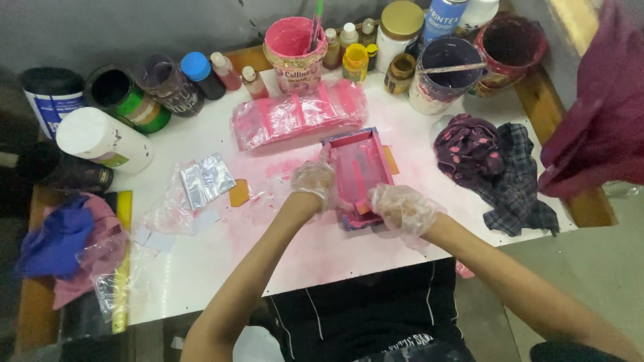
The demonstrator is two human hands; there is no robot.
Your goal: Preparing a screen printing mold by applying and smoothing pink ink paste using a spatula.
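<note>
A small rectangular printing frame point(357, 164) smeared with pink ink lies on the white table point(221, 261). My left hand point(314, 182), in a thin clear plastic glove, holds the frame's left edge. Gloved the same way, my right hand point(402, 209) grips the frame's near right corner. A stack of clear plastic pouches stained pink point(298, 115) lies just beyond the frame. Pink ink smudges the table around my hands.
Several paint tubs and bottles line the back edge, among them a pink tub point(294, 50) with a brush and a purple tub point(443, 70). Dark rags point(493, 164) lie right of the frame. Clear silvery pouches point(204, 181) and an orange scraper point(239, 193) lie left. Cloths point(64, 245) pile at left.
</note>
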